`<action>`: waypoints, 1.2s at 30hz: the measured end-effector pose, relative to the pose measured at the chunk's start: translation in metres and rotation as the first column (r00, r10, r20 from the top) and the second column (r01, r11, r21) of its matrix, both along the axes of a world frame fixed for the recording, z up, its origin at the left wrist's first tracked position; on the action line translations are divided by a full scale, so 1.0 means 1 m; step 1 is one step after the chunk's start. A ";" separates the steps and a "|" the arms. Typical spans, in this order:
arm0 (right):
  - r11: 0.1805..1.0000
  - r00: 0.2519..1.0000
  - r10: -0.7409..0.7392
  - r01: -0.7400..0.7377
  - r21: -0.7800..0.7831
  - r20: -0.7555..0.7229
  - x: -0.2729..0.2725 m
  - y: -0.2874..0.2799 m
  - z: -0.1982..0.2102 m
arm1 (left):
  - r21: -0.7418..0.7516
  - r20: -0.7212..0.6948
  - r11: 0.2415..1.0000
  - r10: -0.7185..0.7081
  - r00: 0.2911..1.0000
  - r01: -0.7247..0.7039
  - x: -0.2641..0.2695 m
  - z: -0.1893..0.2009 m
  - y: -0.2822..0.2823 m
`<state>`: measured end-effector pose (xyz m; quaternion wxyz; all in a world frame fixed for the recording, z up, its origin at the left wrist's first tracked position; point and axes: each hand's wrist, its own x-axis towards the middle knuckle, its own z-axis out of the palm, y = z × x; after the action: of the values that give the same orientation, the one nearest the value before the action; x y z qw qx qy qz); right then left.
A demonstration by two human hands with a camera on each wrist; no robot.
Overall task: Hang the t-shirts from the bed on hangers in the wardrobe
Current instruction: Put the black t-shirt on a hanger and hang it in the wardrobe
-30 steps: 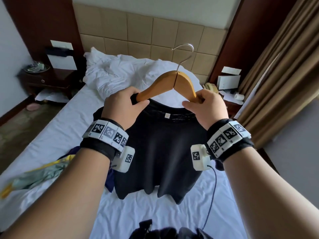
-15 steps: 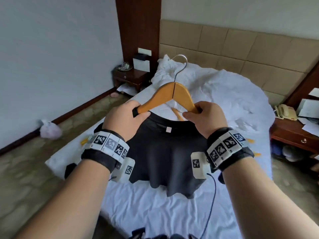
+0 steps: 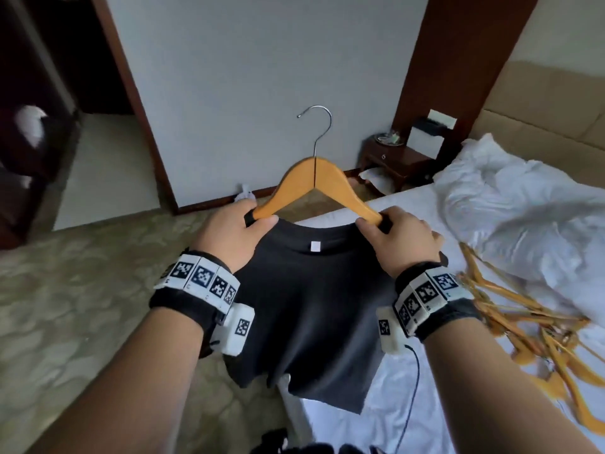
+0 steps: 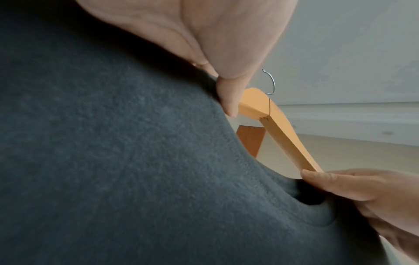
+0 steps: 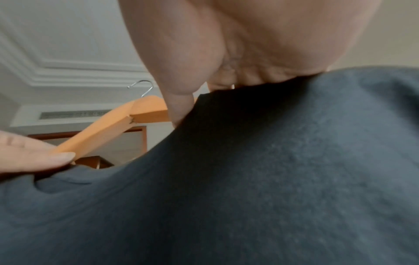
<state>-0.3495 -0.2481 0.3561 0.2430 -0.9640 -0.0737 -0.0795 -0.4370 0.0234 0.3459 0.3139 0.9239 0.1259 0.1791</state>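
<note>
Carpet and a pale wall fill the left. Left hand grips the hanger and t-shirt at one shoulder; right hand grips the other. Both are held upright over the bed edge. Spare hangers lie right.

Both hands occupied: left hand and right hand each grip an end of the wooden hanger, black t-shirt hanging between the forearms and blocking the path straight down. Open floor to the left and ahead up to the wall. Right side obstructed: bed edge just beside the shirt, pile of spare hangers on it, crumpled duvet behind. Nightstand near the far corner.
</note>
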 end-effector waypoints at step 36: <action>0.688 0.672 0.699 -0.725 -0.025 -0.245 0.184 0.615 -0.085 | 0.079 -0.259 0.786 0.610 0.749 -0.613 0.035 -0.065 0.504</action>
<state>-0.1657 0.3672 0.2716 0.2029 -0.8739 -0.4218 0.1316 -0.4022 0.5278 0.2805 0.2228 0.8454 0.4638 0.1433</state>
